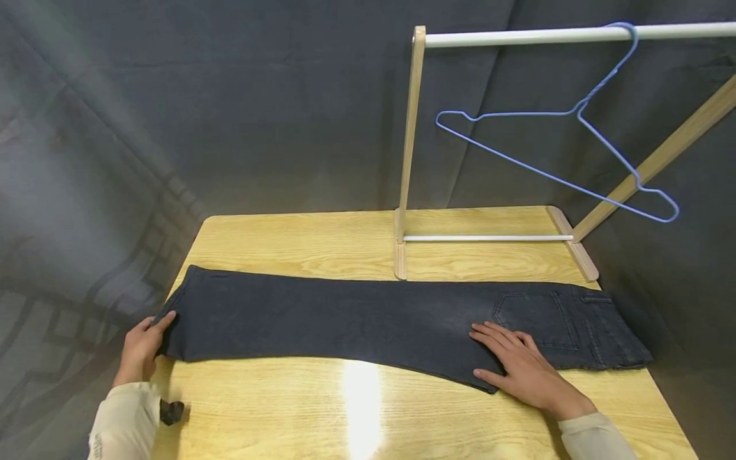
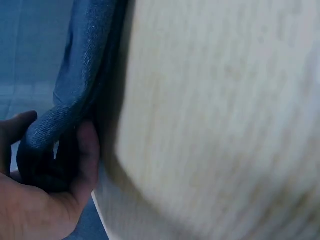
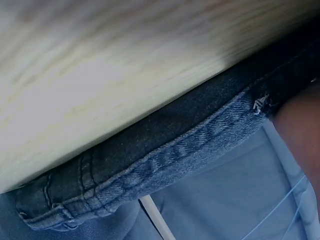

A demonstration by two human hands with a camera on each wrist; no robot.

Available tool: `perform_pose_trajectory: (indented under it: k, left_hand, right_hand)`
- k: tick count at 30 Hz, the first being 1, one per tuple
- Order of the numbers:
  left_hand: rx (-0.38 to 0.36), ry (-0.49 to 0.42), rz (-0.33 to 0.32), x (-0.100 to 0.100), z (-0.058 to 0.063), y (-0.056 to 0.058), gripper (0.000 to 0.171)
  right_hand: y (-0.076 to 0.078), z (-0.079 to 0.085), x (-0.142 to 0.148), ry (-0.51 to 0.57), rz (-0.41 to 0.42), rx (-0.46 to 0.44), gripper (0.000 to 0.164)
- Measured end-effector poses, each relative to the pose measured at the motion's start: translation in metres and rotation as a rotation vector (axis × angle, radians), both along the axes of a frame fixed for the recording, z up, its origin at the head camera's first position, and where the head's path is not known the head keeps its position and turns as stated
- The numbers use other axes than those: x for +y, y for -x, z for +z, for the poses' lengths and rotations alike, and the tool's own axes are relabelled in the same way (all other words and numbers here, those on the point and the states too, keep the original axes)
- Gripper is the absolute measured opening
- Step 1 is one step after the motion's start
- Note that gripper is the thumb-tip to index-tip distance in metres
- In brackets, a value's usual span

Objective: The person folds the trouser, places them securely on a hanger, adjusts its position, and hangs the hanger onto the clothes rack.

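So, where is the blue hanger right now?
The blue hanger hangs at the upper right of the head view, hooked on the white top rail of the rack, above the pocket end of the dark jeans.

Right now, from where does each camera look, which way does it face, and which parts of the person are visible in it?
Head: worn on the head, facing forward and down at jeans, table, rack and hanger; left hand, right hand and sleeves show.
Left wrist: worn there, facing the gripped jeans and the table; only the left hand shows.
Right wrist: worn there, facing the jeans' edge and the table; only blurred skin shows, at the picture's right.
Shared: head and left wrist both show the left hand gripping the jeans.
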State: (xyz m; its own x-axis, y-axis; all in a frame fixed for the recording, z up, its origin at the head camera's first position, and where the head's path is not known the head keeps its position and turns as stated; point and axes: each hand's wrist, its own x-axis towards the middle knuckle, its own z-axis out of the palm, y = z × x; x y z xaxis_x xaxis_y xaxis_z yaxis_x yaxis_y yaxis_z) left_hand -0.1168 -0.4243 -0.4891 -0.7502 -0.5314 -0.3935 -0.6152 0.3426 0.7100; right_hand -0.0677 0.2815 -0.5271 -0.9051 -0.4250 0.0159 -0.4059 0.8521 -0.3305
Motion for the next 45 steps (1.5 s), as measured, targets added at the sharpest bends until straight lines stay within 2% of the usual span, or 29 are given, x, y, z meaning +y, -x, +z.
perform_pose_trajectory:
  k: [3,6,7,11,14,18,22,26,29,31,35,39,43,45]
  left_hand:
    - [0.012,-0.007,-0.017,0.0,0.006,0.003,0.059]
    - [-0.017,0.024,-0.07,-0.001,0.013,0.005,0.08]
    - [-0.031,0.043,-0.095,-0.002,0.016,0.005,0.082]
    - [-0.075,0.098,-0.2,-0.006,0.024,0.003,0.078]
    - [-0.068,0.14,-0.251,-0.006,0.028,0.003,0.074]
    - [-0.074,0.272,-0.275,-0.006,0.03,0.005,0.074]
    - [-0.117,0.378,-0.318,-0.007,0.031,0.005,0.08]
    - [-0.129,0.346,-0.342,-0.007,0.03,0.002,0.083]
    - [-0.111,0.258,-0.314,-0.005,0.03,0.0,0.087]
    - [-0.093,0.231,-0.297,-0.003,0.031,0.001,0.091]
    - [-0.04,0.196,-0.262,-0.001,0.032,0.004,0.087]
    - [-0.049,0.13,-0.269,-0.003,0.034,0.003,0.083]
    - [-0.021,0.143,-0.267,-0.002,0.037,0.0,0.081]
    - [0.012,0.164,-0.23,-0.001,0.038,0.0,0.079]
  right_hand:
    - [0.001,-0.001,0.0,0.016,0.009,0.017,0.07]
    - [0.001,-0.002,0.001,0.027,0.015,0.02,0.073]
    - [0.001,-0.003,0.002,0.029,0.015,0.016,0.075]
    - [0.001,-0.004,0.003,0.026,0.01,0.0,0.078]
    - [0.001,-0.003,0.003,0.033,0.0,-0.002,0.077]
    - [0.0,-0.003,0.003,0.037,-0.005,-0.002,0.077]
    - [0.0,-0.003,0.003,0.029,-0.003,-0.004,0.076]
    - [0.001,-0.003,0.002,0.025,0.002,-0.004,0.076]
    - [0.001,-0.003,0.002,0.021,0.008,-0.003,0.076]
    - [0.001,-0.004,0.002,0.021,0.013,-0.004,0.078]
    - [0.001,-0.004,0.001,0.026,0.036,-0.003,0.088]
    - [0.001,-0.005,-0.002,0.004,0.075,0.013,0.096]
    - [0.002,-0.006,-0.006,-0.001,0.108,0.011,0.095]
    - [0.004,-0.005,-0.01,-0.006,0.128,0.006,0.092]
